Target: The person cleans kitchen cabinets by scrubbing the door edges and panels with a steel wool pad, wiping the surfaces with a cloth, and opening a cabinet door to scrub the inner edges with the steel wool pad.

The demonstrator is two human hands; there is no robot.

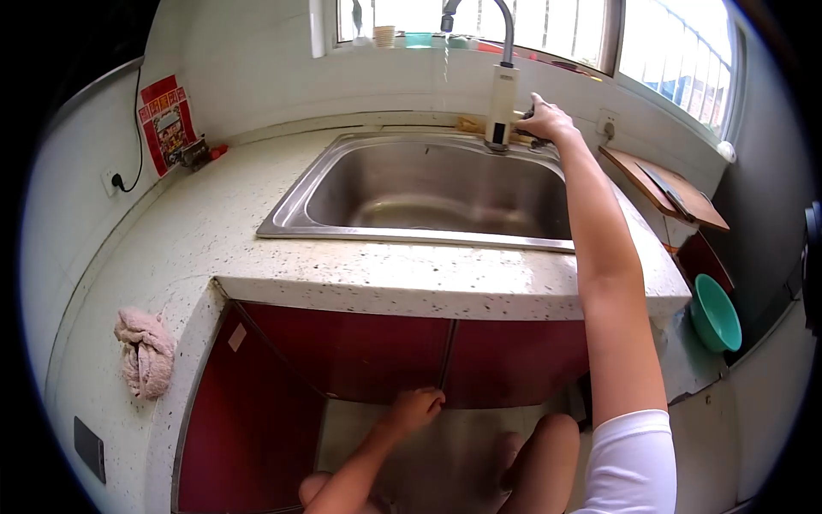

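My right hand point(548, 120) reaches over the sink's back right corner, beside the faucet's white body point(502, 103). Its fingers curl over a small dark thing point(535, 137) that I cannot make out. A thin stream of water point(446, 60) falls from the faucet's grey curved spout point(510, 34). Below lies the steel sink point(411, 231), with a little water at its bottom. My left hand point(417, 409) is low, by the bottom edge of the dark red cabinet doors point(514, 360), its fingers curled closed. Whatever they may hold is hidden.
A pink cloth point(145, 353) lies on the speckled counter point(223, 197) at left. At right, a knife point(666, 190) rests on a wooden cutting board point(634, 176), above a green basin point(716, 313). Small containers point(418, 39) line the windowsill. My knees are below the counter.
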